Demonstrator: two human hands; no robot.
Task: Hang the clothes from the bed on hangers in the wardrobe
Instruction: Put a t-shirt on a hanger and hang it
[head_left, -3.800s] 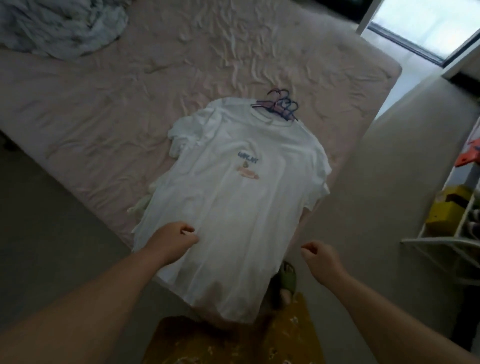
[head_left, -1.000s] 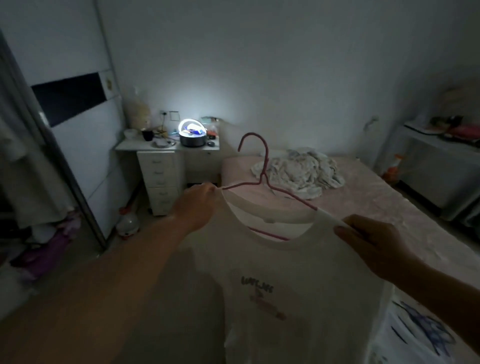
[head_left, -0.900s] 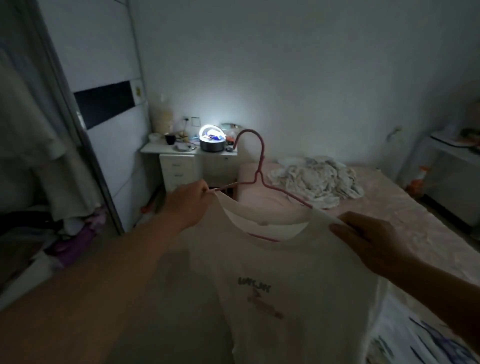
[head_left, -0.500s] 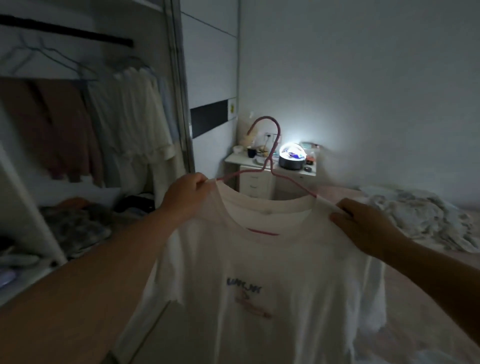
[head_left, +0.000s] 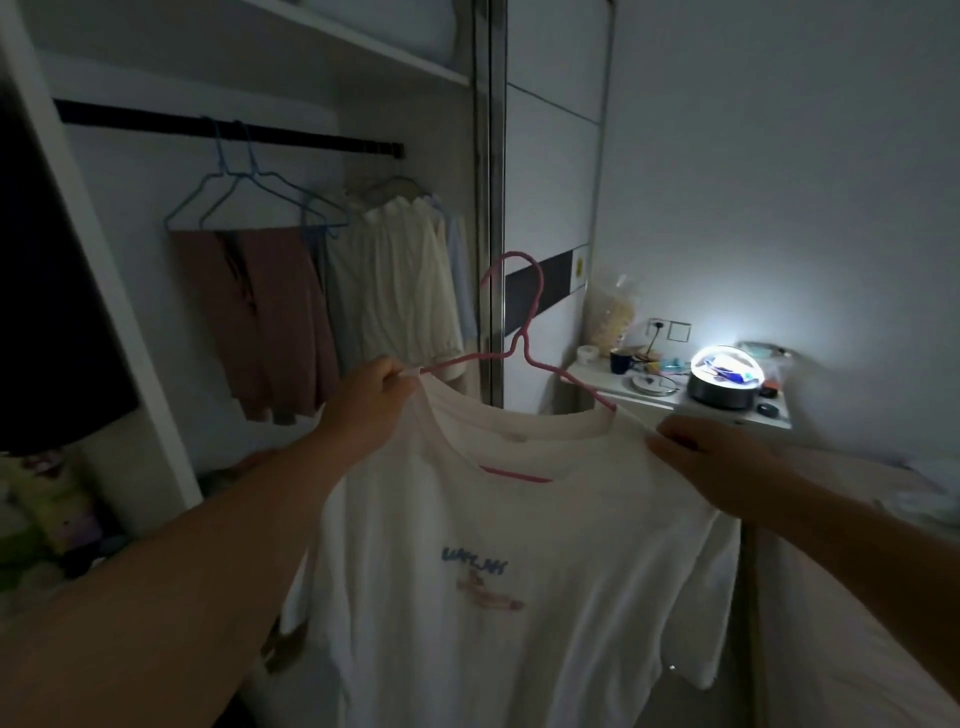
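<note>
A white T-shirt (head_left: 519, 597) with a small blue and pink print hangs on a pink wire hanger (head_left: 524, 332), held up in front of me. My left hand (head_left: 371, 402) grips the shirt's left shoulder where the hanger arm ends. My right hand (head_left: 711, 457) holds the right shoulder. The hanger's hook points up, free of the rail. The open wardrobe (head_left: 171, 322) is ahead on the left, its dark rail (head_left: 291, 136) above and left of the hook.
On the rail hang blue wire hangers (head_left: 249, 200) with brownish garments (head_left: 260, 322) and a cream garment (head_left: 395, 286). A sliding door (head_left: 550, 197) stands right of them. A bedside table (head_left: 675, 397) carries a lit lamp (head_left: 724, 379). The bed (head_left: 857, 597) is at right.
I have turned left from the bed toward the wardrobe, carrying the shirt on its hanger. The rail and hanging clothes now fill the left of the view.
</note>
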